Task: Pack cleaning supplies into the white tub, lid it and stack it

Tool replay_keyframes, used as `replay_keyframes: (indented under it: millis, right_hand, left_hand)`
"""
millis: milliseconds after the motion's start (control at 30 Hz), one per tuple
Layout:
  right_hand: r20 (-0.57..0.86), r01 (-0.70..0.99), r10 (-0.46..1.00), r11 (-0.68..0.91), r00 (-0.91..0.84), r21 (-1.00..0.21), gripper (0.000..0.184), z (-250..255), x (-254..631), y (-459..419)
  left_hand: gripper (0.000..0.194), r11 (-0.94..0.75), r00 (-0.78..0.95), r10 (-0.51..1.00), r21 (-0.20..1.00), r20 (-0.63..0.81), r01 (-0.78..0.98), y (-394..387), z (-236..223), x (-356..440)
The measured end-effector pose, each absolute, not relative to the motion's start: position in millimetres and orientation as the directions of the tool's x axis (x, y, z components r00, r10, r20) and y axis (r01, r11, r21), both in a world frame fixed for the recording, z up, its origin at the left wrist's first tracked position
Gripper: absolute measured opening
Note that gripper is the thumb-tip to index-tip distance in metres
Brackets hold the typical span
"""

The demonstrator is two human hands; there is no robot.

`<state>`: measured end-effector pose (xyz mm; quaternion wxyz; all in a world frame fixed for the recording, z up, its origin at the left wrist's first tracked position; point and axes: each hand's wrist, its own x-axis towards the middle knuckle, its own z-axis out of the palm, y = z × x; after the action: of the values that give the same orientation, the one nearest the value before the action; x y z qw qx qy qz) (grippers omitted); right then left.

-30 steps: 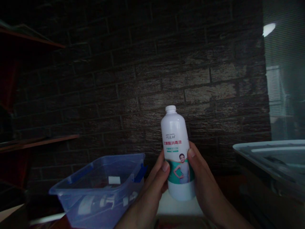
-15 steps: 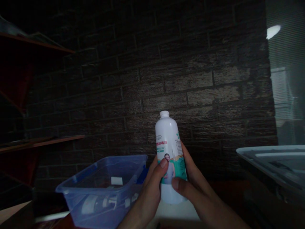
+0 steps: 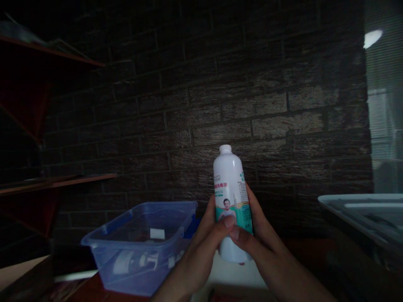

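Note:
A white plastic disinfectant bottle (image 3: 231, 172) with a green and white printed label stands nearly upright in front of me, held in the air by both hands. Its neck carries a white top. My left hand (image 3: 208, 239) wraps the bottle's left side, the thumb lying across the lower label. From the right, my right hand (image 3: 256, 239) grips it, its thumb beside the left one at the front. The fingers behind the bottle are mostly hidden.
A clear bluish plastic bin (image 3: 138, 247) with white items inside sits at the left. Behind rises a dark brick wall (image 3: 195, 100). Wooden shelves (image 3: 78, 180) jut out on the left. At the right is a pale-rimmed lid or tray (image 3: 352, 199).
The bottle has turned slightly, bringing more of the label's right side into view. My left thumb has slid lower and closer to the right thumb. The view has shifted a little.

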<state>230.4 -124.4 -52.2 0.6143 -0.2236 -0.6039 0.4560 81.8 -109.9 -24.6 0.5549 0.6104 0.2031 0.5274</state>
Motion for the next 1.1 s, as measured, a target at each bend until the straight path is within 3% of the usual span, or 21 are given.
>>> replay_keyframes:
  millis: [133,300,433,567,733,900,1100]
  right_hand:
    - [0.601,-0.234,0.774,0.558,-0.197,-0.796,0.093,-54,233,-122]
    - [0.61,-0.35,0.751,0.517,-0.253,-0.781,0.103,-47,231,-126]
    - [0.615,-0.422,0.73,0.477,-0.298,-0.771,0.101,-41,228,-129]
    - [0.58,-0.334,0.739,0.482,-0.343,-0.81,0.102,-42,232,-130]
    - [0.624,-0.263,0.732,0.568,-0.272,-0.78,0.101,-44,230,-125]
    - [0.665,-0.283,0.71,0.605,-0.23,-0.744,0.107,-42,226,-120]
    - [0.601,-0.326,0.706,0.506,-0.375,-0.799,0.097,-34,238,-127]
  left_hand:
    - [0.077,-0.278,0.379,0.84,0.908,0.388,-0.314,-114,-20,79]
    - [0.084,-0.309,0.304,0.849,0.873,0.432,-0.378,-109,-26,85]
    - [0.077,-0.38,0.238,0.839,0.84,0.489,-0.388,-105,-29,85]
    - [0.073,-0.396,0.286,0.821,0.853,0.495,-0.341,-108,-27,83]
    - [0.076,-0.484,0.199,0.825,0.843,0.529,-0.235,-117,-23,92]
    - [0.072,-0.411,0.23,0.847,0.865,0.479,-0.288,-119,-20,95]
    - [0.074,-0.39,0.168,0.871,0.857,0.462,-0.336,-119,-26,96]
